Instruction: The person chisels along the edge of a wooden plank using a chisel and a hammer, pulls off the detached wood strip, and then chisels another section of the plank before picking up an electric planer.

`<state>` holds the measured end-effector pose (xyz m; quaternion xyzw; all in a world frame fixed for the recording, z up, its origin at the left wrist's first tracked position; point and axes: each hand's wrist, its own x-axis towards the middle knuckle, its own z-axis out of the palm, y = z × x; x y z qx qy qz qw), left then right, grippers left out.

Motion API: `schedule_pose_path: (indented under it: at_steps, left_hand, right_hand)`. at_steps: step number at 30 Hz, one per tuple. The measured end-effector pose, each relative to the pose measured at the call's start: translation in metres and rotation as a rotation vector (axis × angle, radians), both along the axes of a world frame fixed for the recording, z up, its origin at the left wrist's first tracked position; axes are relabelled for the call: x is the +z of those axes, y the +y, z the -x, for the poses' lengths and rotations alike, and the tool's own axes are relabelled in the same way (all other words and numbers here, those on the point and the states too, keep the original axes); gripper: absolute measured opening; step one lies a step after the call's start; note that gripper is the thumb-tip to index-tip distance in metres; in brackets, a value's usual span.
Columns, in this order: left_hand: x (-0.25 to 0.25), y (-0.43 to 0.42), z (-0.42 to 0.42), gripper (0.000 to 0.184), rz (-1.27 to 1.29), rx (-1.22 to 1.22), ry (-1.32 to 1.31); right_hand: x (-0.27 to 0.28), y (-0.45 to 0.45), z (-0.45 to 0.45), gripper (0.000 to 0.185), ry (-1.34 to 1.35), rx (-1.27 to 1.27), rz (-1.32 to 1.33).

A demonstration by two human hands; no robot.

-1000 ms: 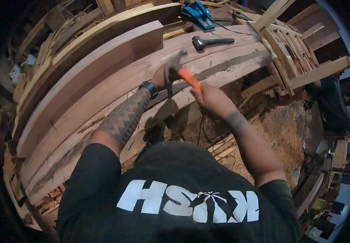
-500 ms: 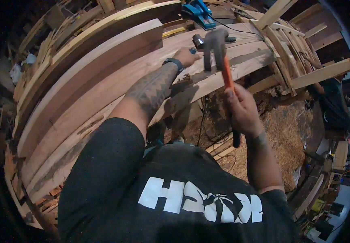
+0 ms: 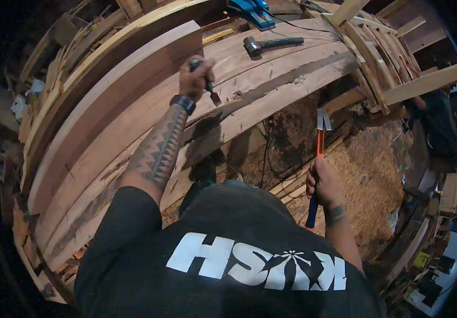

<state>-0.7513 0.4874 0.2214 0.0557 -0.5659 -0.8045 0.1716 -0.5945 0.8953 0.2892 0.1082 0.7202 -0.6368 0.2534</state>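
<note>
My left hand is closed around a chisel, its blade pointing down and to the right, close above a long wooden plank. Whether the tip touches the wood I cannot tell. My right hand grips a claw hammer by its orange and dark blue handle. The hammer's pale claw end points away from me, over the floor beside the planks. Beyond my left hand, a dark mallet lies on the planks.
A blue power tool with a cord sits at the back. Upright curved boards stand on the left. To the right is a slatted wooden frame, with another person partly visible behind it. Wood shavings cover the floor.
My left hand has moved left along the planks, bringing the chisel into plain view. The claw hammer has dropped from above the planks to the right, uncovering the mallet.
</note>
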Motion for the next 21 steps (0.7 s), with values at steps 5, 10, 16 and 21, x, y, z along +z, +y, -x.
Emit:
schedule_pose_path:
  at_steps: [5,10,16,21]
  left_hand:
    - [-0.011,0.014,0.008,0.027,0.104,-0.204,0.041]
    - [-0.018,0.021,0.008,0.028,0.091,-0.219,0.019]
    - [-0.018,0.025,0.002,0.03,0.155,-0.229,-0.031]
    - [-0.018,0.03,-0.003,0.031,0.313,-0.23,-0.025]
  right_hand:
    - [0.007,-0.003,0.007,0.036,0.228,0.094,-0.161]
    - [0.028,-0.017,0.006,0.034,0.365,0.259,-0.259]
    - [0.017,-0.017,0.007,0.033,0.345,0.255,-0.182]
    - [0.049,-0.02,0.027,0.03,0.5,0.197,-0.208]
